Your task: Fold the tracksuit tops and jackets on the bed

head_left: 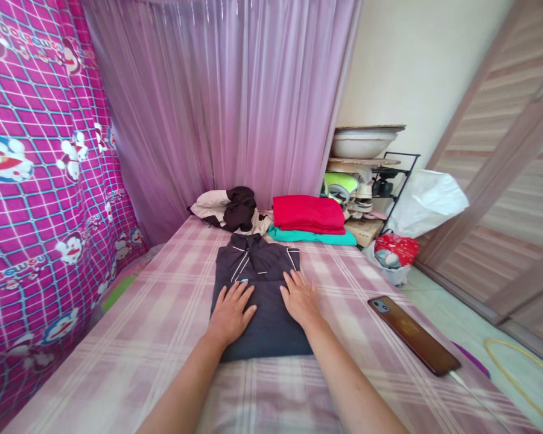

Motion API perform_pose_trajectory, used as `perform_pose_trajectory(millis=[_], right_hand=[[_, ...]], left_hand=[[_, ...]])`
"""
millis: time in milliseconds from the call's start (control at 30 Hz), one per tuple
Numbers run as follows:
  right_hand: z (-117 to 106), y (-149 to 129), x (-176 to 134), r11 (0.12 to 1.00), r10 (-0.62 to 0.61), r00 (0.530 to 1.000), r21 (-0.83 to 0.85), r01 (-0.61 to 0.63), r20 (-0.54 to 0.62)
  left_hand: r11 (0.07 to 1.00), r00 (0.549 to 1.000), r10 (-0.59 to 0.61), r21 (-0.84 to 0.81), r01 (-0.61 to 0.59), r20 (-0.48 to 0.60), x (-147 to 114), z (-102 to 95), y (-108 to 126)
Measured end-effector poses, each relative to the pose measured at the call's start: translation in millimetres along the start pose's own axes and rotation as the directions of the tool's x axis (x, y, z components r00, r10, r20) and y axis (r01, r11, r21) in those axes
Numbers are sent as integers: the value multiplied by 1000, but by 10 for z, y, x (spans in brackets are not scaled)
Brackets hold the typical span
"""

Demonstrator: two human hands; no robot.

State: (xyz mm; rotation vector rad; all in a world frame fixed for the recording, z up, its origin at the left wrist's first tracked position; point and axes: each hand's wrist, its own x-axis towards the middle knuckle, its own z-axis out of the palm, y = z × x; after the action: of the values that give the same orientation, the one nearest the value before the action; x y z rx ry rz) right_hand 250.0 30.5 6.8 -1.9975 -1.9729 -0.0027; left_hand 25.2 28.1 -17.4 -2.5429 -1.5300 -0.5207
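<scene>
Checking pose: how do the left hand [232, 314] and right hand [301, 296] sit?

Both palm down, fingers loosely spread, well apart from each other. Left on the shirt's left side, right along its right edge. Neither grips anything. Forearms [187, 380] angle in from the bottom corners.

Where's the shirt?

One folded dark shirt [266, 328], under both hands, mid plaid cloth [163, 349], collar [247, 241] pointing away from the person.

Other counts?

One red folded bundle [308, 212] on one teal folded piece [312, 235], beyond the shirt, right. One crumpled light-and-dark pile [239, 208] behind the collar. One phone [414, 334], back up, right of the shirt, one white cable [457, 378] attached.
</scene>
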Motion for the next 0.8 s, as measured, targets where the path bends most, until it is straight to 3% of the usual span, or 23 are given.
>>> perform_pose_trajectory(millis=[133, 333, 800], right_hand=[[-59, -40, -180, 996, -90, 990, 14, 92, -109], [-52, -96, -361, 990, -137, 991, 23, 137, 8], [-74, -57, -345, 990, -114, 993, 84, 111, 28]], left_hand=[[1000, 1000, -10, -14, 10, -8, 24, -3, 15], [999, 1000, -14, -49, 14, -1, 19, -63, 54], [957, 990, -91, -284, 57, -109, -33, -188, -4]])
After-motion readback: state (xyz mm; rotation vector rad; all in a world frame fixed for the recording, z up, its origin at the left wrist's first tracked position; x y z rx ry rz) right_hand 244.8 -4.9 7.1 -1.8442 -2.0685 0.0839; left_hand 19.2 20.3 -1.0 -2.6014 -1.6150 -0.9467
